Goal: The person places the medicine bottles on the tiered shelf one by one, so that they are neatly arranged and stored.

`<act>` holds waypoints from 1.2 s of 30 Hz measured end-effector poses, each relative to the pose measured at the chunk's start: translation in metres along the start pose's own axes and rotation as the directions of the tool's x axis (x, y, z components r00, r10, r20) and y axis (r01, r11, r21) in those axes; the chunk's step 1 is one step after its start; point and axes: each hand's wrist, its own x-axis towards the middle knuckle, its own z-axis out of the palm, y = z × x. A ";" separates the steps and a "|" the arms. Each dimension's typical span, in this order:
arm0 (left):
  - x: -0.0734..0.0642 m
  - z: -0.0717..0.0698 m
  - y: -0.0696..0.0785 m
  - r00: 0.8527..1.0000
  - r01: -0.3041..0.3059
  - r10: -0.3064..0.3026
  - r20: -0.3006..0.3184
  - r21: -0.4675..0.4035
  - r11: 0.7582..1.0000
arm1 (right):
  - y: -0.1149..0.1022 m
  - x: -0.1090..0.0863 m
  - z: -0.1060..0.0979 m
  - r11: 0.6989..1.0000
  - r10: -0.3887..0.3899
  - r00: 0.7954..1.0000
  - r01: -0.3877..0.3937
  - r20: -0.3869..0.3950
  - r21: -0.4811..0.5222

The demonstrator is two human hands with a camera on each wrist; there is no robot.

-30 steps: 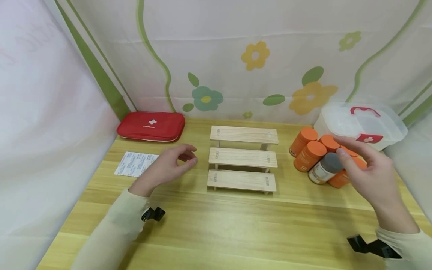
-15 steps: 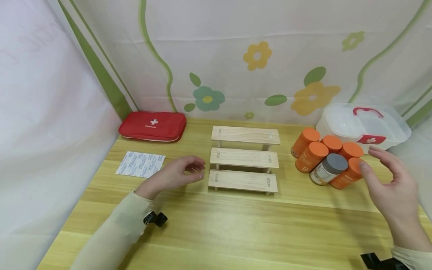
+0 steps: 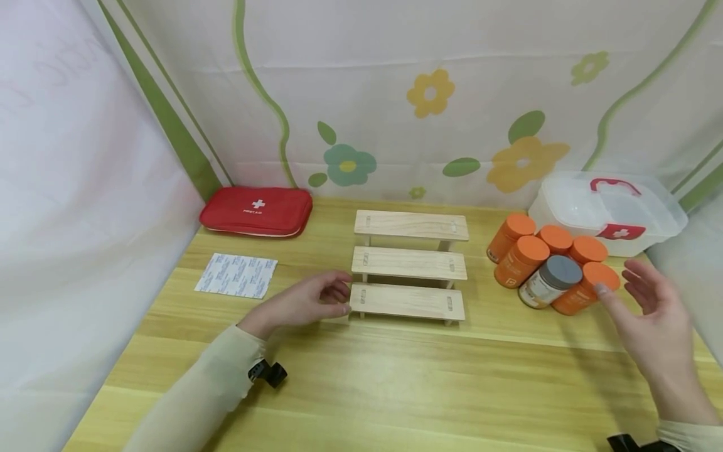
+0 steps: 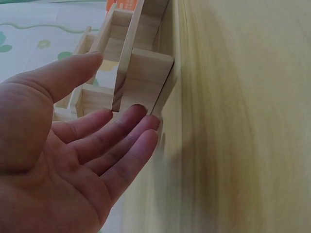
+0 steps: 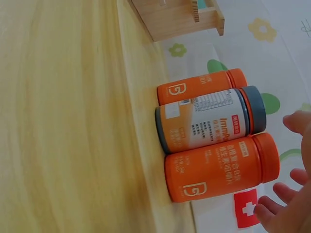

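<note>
My left hand [image 3: 307,301] reaches to the left end of a three-tier wooden step rack [image 3: 408,301], thumb and fingers spread apart. In the left wrist view its fingertips [image 4: 146,138] are right at the end of the rack [image 4: 146,73]. At the right, my right hand [image 3: 655,320] curves loosely beside a cluster of bottles, holding nothing. Its thumb overlaps the cap of the front-right orange supplement bottle [image 3: 578,298] in the head view. Beside that bottle stands a white-labelled one with a grey cap [image 3: 546,285]. The right wrist view shows the fingers [image 5: 279,191] near the orange bottle's cap [image 5: 268,156].
Several more orange bottles [image 3: 519,262] stand behind. A clear first-aid box [image 3: 610,207] with a red handle sits at the back right. At the left lie a red first-aid pouch [image 3: 255,212] and a printed white packet [image 3: 237,275]. A patterned cloth [image 3: 384,94] hangs behind the table.
My left hand has moved right and toward the rack's lowest step. My right hand has drawn back from above the bottles to their right side. The rack and bottles stand where they were.
</note>
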 end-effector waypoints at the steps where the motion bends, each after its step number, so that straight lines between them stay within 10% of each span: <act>1: 0.000 0.001 0.000 1.000 0.000 0.000 0.002 -0.005 1.000 | 0.003 0.001 0.000 1.000 0.004 1.000 -0.004 0.018 -0.005; 9: 0.002 0.005 -0.002 1.000 0.001 -0.001 -0.006 -0.005 1.000 | 0.023 0.006 0.002 0.998 0.046 0.987 -0.039 0.153 -0.047; 36: 0.004 0.007 -0.002 0.999 0.009 -0.008 -0.033 0.029 1.000 | 0.026 0.009 0.003 0.981 0.172 0.985 -0.173 0.018 0.087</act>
